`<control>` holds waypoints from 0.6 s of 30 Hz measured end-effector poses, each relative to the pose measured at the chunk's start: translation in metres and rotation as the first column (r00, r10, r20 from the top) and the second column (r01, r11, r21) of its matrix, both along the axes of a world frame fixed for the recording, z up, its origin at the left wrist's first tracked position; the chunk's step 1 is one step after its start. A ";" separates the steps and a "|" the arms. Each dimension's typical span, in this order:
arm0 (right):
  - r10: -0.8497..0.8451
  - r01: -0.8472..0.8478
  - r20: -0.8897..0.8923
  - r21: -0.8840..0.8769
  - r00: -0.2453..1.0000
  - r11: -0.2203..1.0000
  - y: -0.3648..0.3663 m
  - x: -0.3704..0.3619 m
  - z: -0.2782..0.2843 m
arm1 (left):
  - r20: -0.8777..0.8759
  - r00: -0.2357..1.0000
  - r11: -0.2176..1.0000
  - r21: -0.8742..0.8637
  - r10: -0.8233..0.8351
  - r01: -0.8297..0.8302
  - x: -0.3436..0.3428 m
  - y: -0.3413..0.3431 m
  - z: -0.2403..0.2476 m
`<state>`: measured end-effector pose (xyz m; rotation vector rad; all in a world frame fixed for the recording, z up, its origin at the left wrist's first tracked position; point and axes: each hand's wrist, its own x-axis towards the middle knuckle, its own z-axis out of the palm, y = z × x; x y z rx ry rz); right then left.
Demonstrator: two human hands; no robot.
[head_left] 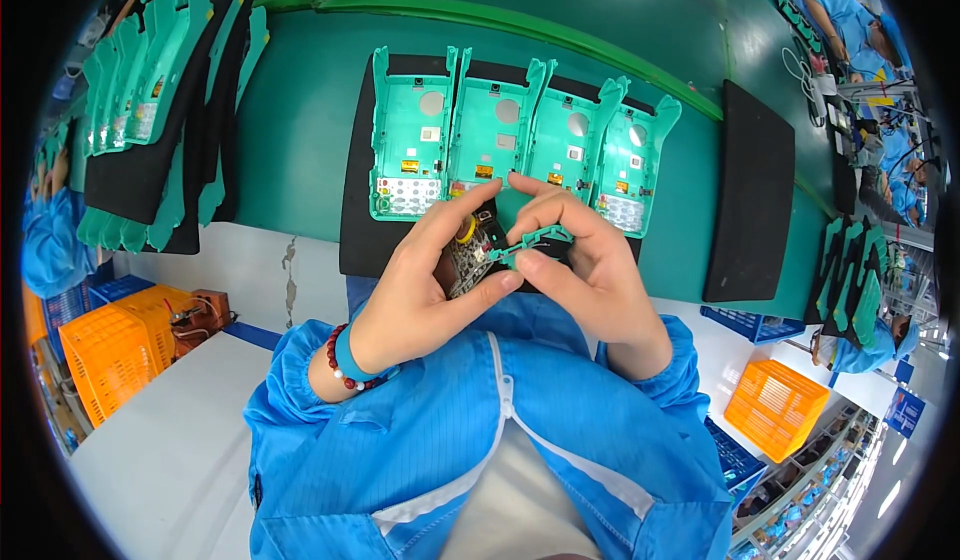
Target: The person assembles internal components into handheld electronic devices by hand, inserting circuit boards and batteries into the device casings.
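Blue smock with a white-edged front zip is right up close to the camera, and both hands are out past it at the near edge of the bench. Left hand, the one with the red beads and a blue-green band at the wrist, has its thumb and fingers clamped on a small circuit board, which sits tilted in the grip. Right hand is pinching a skinny green plastic piece between thumb and fingers, just beside the board. Can't tell if those two parts actually touch, fingers are in the way.

Just past the hands, a black mat reaches the near edge of the bench, with four green housings lined up on it side by side, open insides facing up, keypad ends toward the person. Another black mat lies toward the bench's right end. More green shells are bunched over at the left end, and a green strip runs across toward the far edge. Orange crates sit below the near edge, one left, one right.
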<state>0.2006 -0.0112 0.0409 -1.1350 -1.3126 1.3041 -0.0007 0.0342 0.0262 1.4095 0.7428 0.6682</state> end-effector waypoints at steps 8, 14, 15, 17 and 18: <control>-0.016 0.010 0.084 0.068 0.996 0.998 -0.002 -0.001 -0.006 | -0.052 0.999 1.000 -0.010 0.000 -0.001 0.001 -0.003 0.003; -0.111 0.065 0.219 0.206 0.969 0.976 -0.004 -0.005 -0.014 | -0.026 1.000 0.998 0.058 -0.009 0.011 0.002 -0.005 0.002; -0.121 0.070 0.223 0.223 0.967 0.972 -0.005 -0.004 -0.016 | -0.033 0.999 0.997 0.072 -0.017 0.020 0.002 -0.005 0.003; -0.121 0.078 0.191 0.217 0.974 0.973 -0.004 -0.005 -0.019 | -0.039 0.999 0.996 0.084 -0.028 0.031 0.002 -0.006 0.002; -0.120 0.085 0.160 0.210 0.980 0.974 -0.004 -0.005 -0.020 | -0.008 1.000 0.999 0.041 -0.025 0.025 0.002 -0.006 -0.001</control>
